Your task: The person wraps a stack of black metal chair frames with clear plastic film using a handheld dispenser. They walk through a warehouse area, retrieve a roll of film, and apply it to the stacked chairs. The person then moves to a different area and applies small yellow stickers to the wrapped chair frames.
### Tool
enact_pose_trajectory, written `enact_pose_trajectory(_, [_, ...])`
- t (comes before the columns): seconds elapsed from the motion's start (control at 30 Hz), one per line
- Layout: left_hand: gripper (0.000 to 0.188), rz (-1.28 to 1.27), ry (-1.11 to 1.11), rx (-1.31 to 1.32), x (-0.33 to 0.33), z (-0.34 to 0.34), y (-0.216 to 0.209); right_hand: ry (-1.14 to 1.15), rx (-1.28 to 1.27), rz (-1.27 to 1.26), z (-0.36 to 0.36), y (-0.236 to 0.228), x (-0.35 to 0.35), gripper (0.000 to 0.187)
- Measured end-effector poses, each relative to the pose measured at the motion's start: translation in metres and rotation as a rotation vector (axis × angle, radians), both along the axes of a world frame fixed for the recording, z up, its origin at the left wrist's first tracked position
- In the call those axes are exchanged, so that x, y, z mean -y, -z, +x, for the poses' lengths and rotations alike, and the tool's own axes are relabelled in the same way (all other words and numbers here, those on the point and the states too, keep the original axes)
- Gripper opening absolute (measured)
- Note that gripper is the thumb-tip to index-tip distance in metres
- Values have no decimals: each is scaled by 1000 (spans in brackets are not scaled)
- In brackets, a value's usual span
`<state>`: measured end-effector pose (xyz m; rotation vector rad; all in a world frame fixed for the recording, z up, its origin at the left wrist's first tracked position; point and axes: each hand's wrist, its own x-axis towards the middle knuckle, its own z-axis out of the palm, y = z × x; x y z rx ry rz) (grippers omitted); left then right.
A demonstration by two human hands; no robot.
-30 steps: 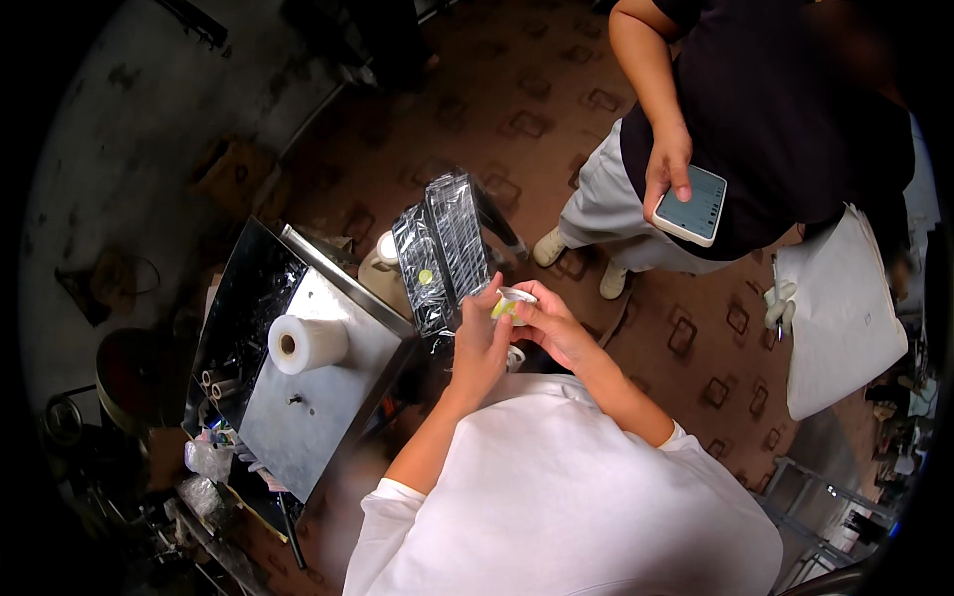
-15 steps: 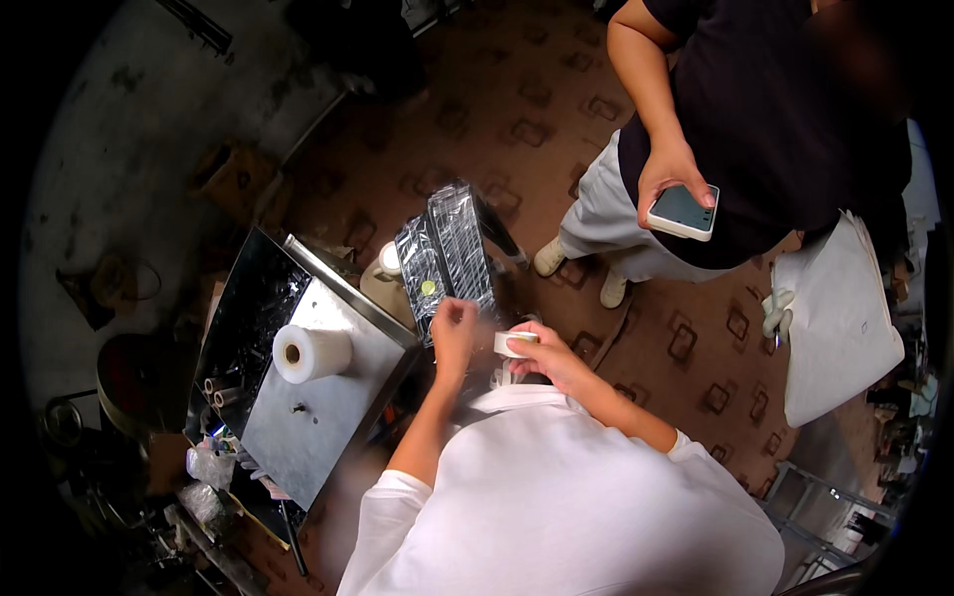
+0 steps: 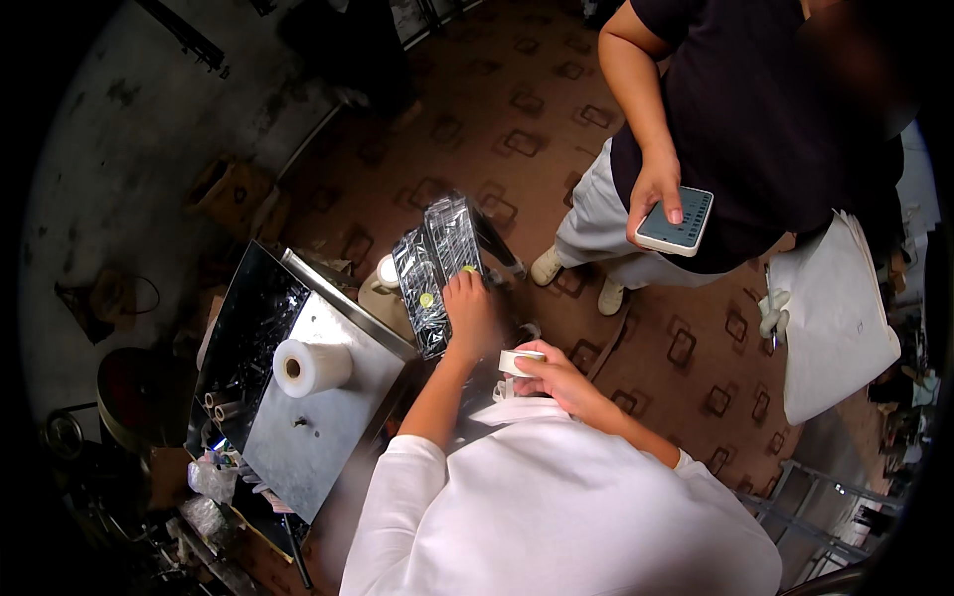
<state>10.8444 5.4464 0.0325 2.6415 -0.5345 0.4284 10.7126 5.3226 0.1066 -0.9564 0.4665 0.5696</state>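
Two long black bundles [image 3: 422,260] wrapped in shiny clear film lie side by side in front of me. A yellow-green round sticker [image 3: 426,300] is on the left bundle. My left hand [image 3: 471,313] reaches over the right bundle, fingers together, with its fingertips at a second yellow-green round sticker [image 3: 469,269] against the film. Whether that sticker is fully stuck down I cannot tell. Close to my body, my right hand [image 3: 555,374] is closed around a white roll of stickers [image 3: 518,363], held beside the near end of the bundles.
Left of me stands a metal-topped table [image 3: 308,447] bearing a big roll of clear film [image 3: 314,368]. A white roll [image 3: 388,271] sits left of the bundles. Across from me a person [image 3: 735,129] holds a phone [image 3: 676,221]. White sheets [image 3: 835,328] stand at the right.
My left hand has moved forward from near the roll onto the right bundle, where a second round sticker now shows. My right hand keeps hold of the roll. The other person's phone has tilted.
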Motion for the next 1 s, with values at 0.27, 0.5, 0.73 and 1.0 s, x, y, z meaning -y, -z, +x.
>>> enact_pose_trajectory(0.27, [26, -57, 323, -329, -33, -57, -34, -15, -25, 4, 1, 5, 2, 38])
enact_pose_trajectory(0.5, [31, -495, 198, -745, -38, -88, -47, -15, -37, 37, 5, 11, 2, 32])
enact_pose_trajectory(0.73, [43, -587, 342, -554, -30, -93, -84, 153, -46, -15, 9, 14, 1, 39])
enact_pose_trajectory(1.0, [37, -585, 307, -478, -25, -96, -80, 124, 20, 268, 4, 23, -4, 27])
